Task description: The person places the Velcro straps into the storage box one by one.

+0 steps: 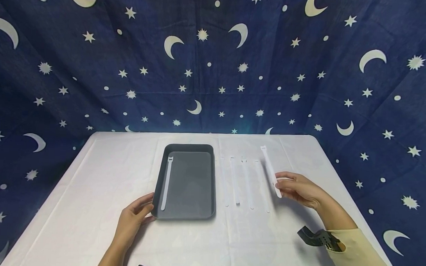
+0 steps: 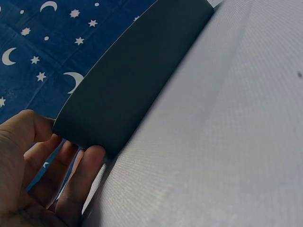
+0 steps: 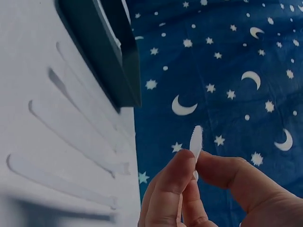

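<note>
Between thumb and fingers, my right hand (image 1: 299, 189) pinches a white cable tie (image 1: 270, 170), a flat strap with a slotted head and rounded tail. It is held raised and tilted above the table's right side; in the right wrist view the tie's near end (image 3: 196, 139) sticks up from the fingertips. My left hand (image 1: 134, 216) grips the near left corner of a dark grey tray (image 1: 185, 216), thumb at the rim, fingers round the corner. One similar tie (image 1: 167, 184) lies lengthwise along the tray's left side.
Several more white ties (image 1: 234, 180) lie roughly side by side between the tray and my right hand, faint against the white tablecloth (image 1: 91, 199). A dark blue curtain (image 1: 215, 70) with moons and stars hangs behind. A black band (image 1: 316, 237) sits at the right wrist.
</note>
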`<action>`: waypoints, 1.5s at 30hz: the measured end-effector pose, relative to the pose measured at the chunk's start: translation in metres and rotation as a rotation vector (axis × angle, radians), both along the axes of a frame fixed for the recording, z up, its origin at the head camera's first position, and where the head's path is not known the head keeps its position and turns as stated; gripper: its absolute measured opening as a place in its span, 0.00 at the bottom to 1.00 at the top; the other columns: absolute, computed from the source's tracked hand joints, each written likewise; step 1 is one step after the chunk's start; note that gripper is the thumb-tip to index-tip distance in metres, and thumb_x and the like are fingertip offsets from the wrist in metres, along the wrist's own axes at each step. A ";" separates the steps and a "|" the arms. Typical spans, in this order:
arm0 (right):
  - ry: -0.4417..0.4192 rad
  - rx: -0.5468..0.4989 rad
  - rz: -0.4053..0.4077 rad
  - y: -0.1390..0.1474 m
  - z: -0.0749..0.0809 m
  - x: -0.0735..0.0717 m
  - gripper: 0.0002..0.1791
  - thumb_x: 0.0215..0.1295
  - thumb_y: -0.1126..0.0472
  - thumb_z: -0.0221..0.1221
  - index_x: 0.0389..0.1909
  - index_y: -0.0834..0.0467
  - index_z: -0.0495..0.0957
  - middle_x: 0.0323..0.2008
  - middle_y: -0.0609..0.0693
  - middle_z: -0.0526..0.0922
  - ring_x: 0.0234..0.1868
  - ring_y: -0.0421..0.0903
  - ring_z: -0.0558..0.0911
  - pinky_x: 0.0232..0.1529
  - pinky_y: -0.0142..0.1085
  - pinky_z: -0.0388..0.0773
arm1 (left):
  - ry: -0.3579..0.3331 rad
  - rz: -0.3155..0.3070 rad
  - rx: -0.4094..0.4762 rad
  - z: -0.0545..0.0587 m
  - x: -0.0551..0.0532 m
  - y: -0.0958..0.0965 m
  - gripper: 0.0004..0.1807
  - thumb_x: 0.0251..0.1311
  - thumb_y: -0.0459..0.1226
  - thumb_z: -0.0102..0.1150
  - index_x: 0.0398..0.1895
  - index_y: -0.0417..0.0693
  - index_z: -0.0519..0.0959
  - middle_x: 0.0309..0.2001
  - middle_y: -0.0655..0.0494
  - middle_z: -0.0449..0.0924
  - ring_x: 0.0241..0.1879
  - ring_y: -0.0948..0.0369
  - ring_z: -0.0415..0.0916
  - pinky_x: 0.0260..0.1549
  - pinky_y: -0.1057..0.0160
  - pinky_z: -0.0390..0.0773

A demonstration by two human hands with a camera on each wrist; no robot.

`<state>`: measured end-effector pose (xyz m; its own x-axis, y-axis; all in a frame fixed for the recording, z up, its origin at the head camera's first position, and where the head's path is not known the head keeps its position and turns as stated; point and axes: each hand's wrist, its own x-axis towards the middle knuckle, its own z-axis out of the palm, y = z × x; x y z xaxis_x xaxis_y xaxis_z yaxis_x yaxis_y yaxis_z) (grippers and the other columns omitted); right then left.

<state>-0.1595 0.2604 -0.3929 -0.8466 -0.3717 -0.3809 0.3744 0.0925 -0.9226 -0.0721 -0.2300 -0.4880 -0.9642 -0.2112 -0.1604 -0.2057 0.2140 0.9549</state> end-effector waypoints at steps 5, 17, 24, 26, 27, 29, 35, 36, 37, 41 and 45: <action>0.009 -0.014 0.033 -0.008 0.011 0.002 0.21 0.66 0.69 0.59 0.57 0.68 0.66 0.32 0.45 0.83 0.32 0.36 0.84 0.37 0.26 0.87 | 0.017 -0.007 0.000 0.001 0.000 0.001 0.26 0.66 0.43 0.61 0.64 0.42 0.73 0.64 0.41 0.74 0.51 0.58 0.83 0.42 0.65 0.88; 0.040 0.003 0.088 -0.033 0.023 0.001 0.24 0.62 0.69 0.63 0.55 0.68 0.65 0.37 0.47 0.82 0.35 0.38 0.83 0.39 0.31 0.88 | 0.008 -0.017 0.009 0.002 0.000 0.000 0.25 0.67 0.41 0.60 0.64 0.42 0.73 0.64 0.42 0.73 0.51 0.60 0.83 0.42 0.65 0.88; 0.037 0.034 0.096 -0.049 0.024 -0.001 0.29 0.60 0.68 0.64 0.59 0.71 0.63 0.35 0.47 0.82 0.35 0.40 0.82 0.40 0.33 0.88 | 0.012 -0.019 0.027 0.003 0.001 0.000 0.26 0.66 0.43 0.61 0.65 0.43 0.72 0.65 0.41 0.73 0.52 0.57 0.82 0.42 0.65 0.88; 0.033 0.035 0.099 -0.054 0.024 -0.002 0.29 0.60 0.68 0.64 0.58 0.71 0.64 0.36 0.48 0.82 0.34 0.40 0.82 0.40 0.33 0.88 | 0.012 -0.018 0.026 0.002 0.001 0.000 0.26 0.66 0.43 0.61 0.65 0.43 0.73 0.65 0.41 0.73 0.53 0.56 0.82 0.42 0.65 0.88; 0.031 0.034 0.101 -0.057 0.024 -0.003 0.28 0.60 0.68 0.64 0.58 0.70 0.65 0.35 0.48 0.83 0.34 0.41 0.83 0.41 0.34 0.88 | 0.009 -0.016 0.025 0.001 0.000 0.000 0.26 0.66 0.43 0.62 0.64 0.43 0.73 0.65 0.42 0.73 0.52 0.57 0.82 0.42 0.65 0.88; 0.028 0.025 0.107 -0.062 0.025 -0.004 0.26 0.60 0.69 0.64 0.57 0.69 0.66 0.35 0.47 0.83 0.33 0.41 0.83 0.41 0.34 0.89 | 0.009 -0.014 0.021 0.000 0.000 0.000 0.26 0.65 0.43 0.62 0.64 0.43 0.73 0.64 0.42 0.73 0.52 0.59 0.82 0.42 0.65 0.88; 0.031 -0.003 0.128 -0.079 0.024 -0.006 0.26 0.59 0.70 0.63 0.56 0.71 0.66 0.34 0.48 0.81 0.32 0.40 0.82 0.39 0.32 0.88 | 0.010 -0.014 0.020 -0.002 0.000 -0.001 0.25 0.66 0.42 0.61 0.64 0.44 0.73 0.64 0.43 0.74 0.49 0.68 0.82 0.42 0.65 0.88; 0.029 -0.006 0.131 -0.081 0.024 -0.007 0.26 0.58 0.71 0.63 0.57 0.71 0.66 0.34 0.48 0.81 0.32 0.40 0.82 0.39 0.32 0.88 | 0.013 -0.015 0.022 -0.002 0.000 -0.001 0.25 0.66 0.42 0.61 0.64 0.44 0.73 0.64 0.43 0.74 0.49 0.66 0.82 0.42 0.65 0.88; 0.029 -0.008 0.135 -0.084 0.023 -0.007 0.27 0.58 0.71 0.63 0.57 0.71 0.65 0.34 0.48 0.81 0.32 0.40 0.82 0.39 0.32 0.88 | 0.017 -0.018 0.024 -0.001 0.001 -0.001 0.25 0.66 0.42 0.61 0.64 0.43 0.73 0.64 0.42 0.74 0.50 0.64 0.83 0.42 0.65 0.88; 0.030 -0.001 0.148 -0.095 0.023 -0.008 0.27 0.58 0.70 0.62 0.58 0.71 0.65 0.35 0.49 0.78 0.32 0.41 0.81 0.39 0.32 0.88 | 0.014 -0.018 0.015 -0.001 0.001 -0.001 0.24 0.67 0.41 0.60 0.64 0.43 0.73 0.64 0.42 0.74 0.50 0.63 0.83 0.42 0.65 0.88; 0.034 -0.002 0.163 -0.107 0.023 -0.010 0.28 0.58 0.70 0.62 0.58 0.72 0.65 0.35 0.49 0.77 0.31 0.41 0.81 0.39 0.32 0.88 | 0.009 -0.013 0.017 0.000 0.001 -0.001 0.24 0.67 0.40 0.60 0.64 0.44 0.73 0.64 0.42 0.74 0.50 0.62 0.83 0.42 0.64 0.88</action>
